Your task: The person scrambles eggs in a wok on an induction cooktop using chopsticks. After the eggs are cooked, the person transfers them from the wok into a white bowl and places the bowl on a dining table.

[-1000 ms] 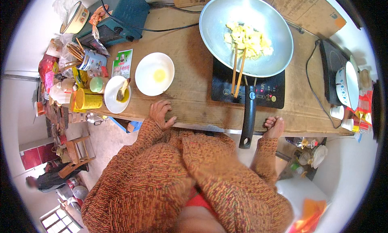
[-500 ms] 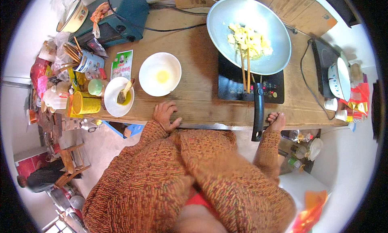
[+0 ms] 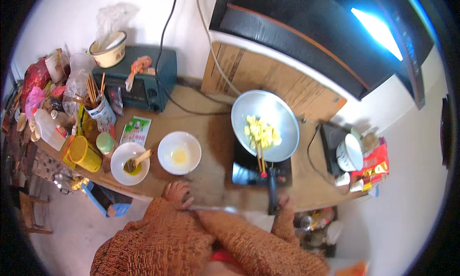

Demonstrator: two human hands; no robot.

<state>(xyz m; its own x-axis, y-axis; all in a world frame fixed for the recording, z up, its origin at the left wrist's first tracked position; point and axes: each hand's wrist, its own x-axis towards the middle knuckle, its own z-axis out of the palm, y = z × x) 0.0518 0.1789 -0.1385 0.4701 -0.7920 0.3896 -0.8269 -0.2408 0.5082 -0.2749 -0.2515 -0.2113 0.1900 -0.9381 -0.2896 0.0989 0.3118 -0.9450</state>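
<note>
My left hand (image 3: 178, 195) rests at the table's front edge with its fingers spread, holding nothing. Close beyond it stands a white bowl (image 3: 167, 154) with a little yellow liquid at its bottom. My right hand (image 3: 284, 203) is at the edge just right of the black handle (image 3: 272, 192) of a wok; blur hides its fingers, and no grip on the handle shows. The silvery wok (image 3: 286, 120) tilts on a black induction cooker (image 3: 242, 173). It holds yellow, scrambled-egg-like pieces (image 3: 262, 131), and a pair of chopsticks (image 3: 260, 161) leans in it, touched by neither hand.
At left are a white bowl (image 3: 119, 178) with dark oil and a wooden-handled utensil, a yellow tin (image 3: 86, 154), a green-white packet (image 3: 136, 131) and a chopstick holder (image 3: 102, 114). A teal oven (image 3: 167, 67) stands behind. An enamel bowl (image 3: 349, 154) is at right, a dark hood (image 3: 297, 41) above.
The view has tilted up, so the table sits lower and the wall and hood show. Both hands stay at the table edge. The wok and chopsticks look unmoved on the cooker.
</note>
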